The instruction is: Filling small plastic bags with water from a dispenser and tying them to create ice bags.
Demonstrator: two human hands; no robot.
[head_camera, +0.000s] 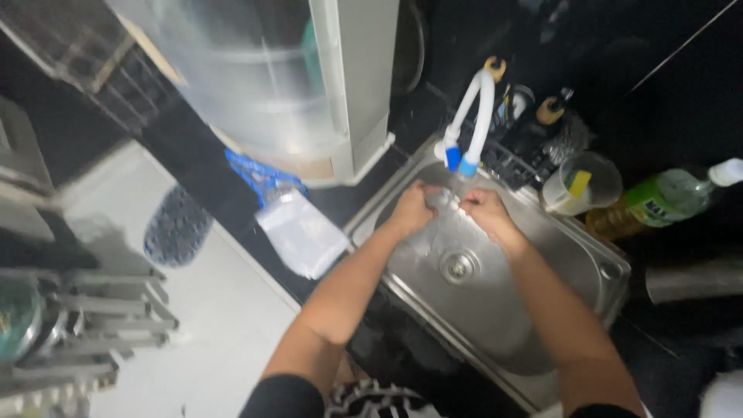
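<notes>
My left hand (412, 209) and my right hand (486, 213) are held together over a stainless steel sink (542, 310), right under the blue tip of a white curved tap (474, 124). Both hands close on a small shiny object (443, 201) between them; it is blurred and I cannot tell what it is. The round drain (459, 267) lies just below the hands.
A clear plastic cup (580, 182) and a green-labelled bottle (658, 203) stand right of the sink on the dark counter. A rack with bottles (534, 124) sits behind the tap. A large clear water container (255, 70) stands left, with a plastic bag (298, 232) below it.
</notes>
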